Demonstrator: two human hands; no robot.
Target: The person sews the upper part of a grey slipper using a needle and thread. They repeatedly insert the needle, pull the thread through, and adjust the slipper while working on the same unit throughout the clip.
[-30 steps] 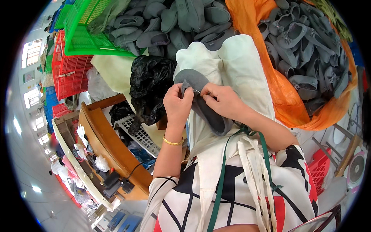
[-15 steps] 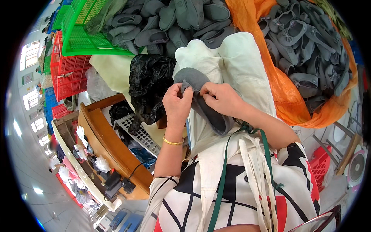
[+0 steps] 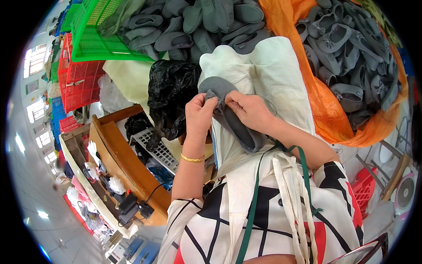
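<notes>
A grey fabric shoe lies on the white apron over my lap, its toe pointing away from me and its opening nearer. A small grey bow sits on its upper. The fingertips of my left hand pinch this bow on its left side. My right hand is closed at the shoe's upper just to the right, thumb and forefinger pressed together. Whatever fine thing may be between those fingertips is too small to make out.
Grey shoes fill a green basket at the far side and an orange sack at the right. A black plastic bag lies left of my lap, near a wooden drawer unit. A stool and a fan stand at the right.
My right hand has shifted slightly left and down against the shoe. The bow now stands up more in my left fingertips. The shoe stays in place.
</notes>
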